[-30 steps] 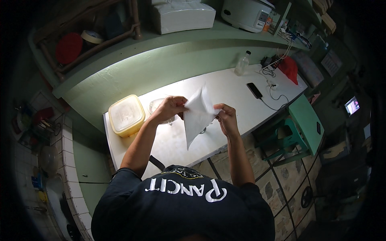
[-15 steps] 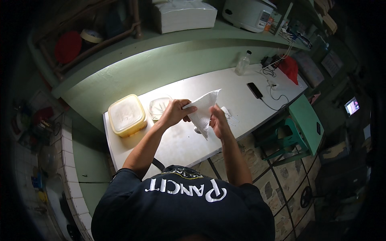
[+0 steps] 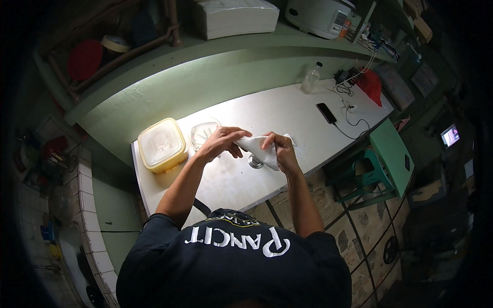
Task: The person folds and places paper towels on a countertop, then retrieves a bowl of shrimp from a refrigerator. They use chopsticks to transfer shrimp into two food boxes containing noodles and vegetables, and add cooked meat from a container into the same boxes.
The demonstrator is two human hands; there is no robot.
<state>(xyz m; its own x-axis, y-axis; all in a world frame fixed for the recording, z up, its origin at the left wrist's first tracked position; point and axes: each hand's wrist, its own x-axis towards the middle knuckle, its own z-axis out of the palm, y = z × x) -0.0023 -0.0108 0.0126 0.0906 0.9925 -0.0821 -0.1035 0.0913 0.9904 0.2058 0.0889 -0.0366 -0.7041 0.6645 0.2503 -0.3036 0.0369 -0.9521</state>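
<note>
Above the white table (image 3: 226, 190), a white textured paper napkin (image 3: 261, 151) is stretched between my two hands, folded over on itself. My left hand (image 3: 224, 142) pinches its left corner between thumb and fingers, the other fingers curled beneath. On the other side my right hand (image 3: 280, 150) is closed on the napkin's right end. Just below the napkin stands a small round silvery metal thing (image 3: 254, 161), partly covered by it. A clear plastic tub (image 3: 201, 134) sits behind my left hand, with pale contents I cannot make out. Beyond my right hand lie thin white pieces, mostly hidden.
A yellowish lidded tub (image 3: 162, 145) stands at the table's left end. Farther right are a clear bottle (image 3: 311, 79) and a phone (image 3: 325, 113) on a cable. The shelf above holds a white pack (image 3: 237, 19) and a rice cooker (image 3: 317, 18). A green stool (image 3: 365, 169) stands at right.
The napkin has gone from a raised, pointed flap to a lower, folded-over shape. My right hand has turned and closed over its right end; the metal thing shows more.
</note>
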